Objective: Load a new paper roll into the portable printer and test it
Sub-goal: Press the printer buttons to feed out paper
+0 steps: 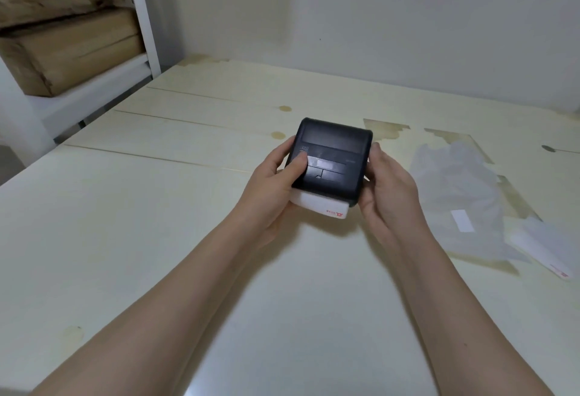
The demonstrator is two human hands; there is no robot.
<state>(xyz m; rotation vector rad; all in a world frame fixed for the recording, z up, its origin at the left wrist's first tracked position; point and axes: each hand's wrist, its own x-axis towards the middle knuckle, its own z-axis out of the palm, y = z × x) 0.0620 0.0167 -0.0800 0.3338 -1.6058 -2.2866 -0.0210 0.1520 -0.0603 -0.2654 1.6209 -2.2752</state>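
We gripped the printer (329,160) at both side edges, left hand (270,185) and right hand (386,188) closed around it, over bare table (125,223)

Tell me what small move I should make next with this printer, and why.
Probably tear off the paper sticking out of the printer. Both hands hold it: the left hand has its thumb on the button area, the right hand grips the side. White paper with red print already pokes out the near edge, so the feed seems to work.
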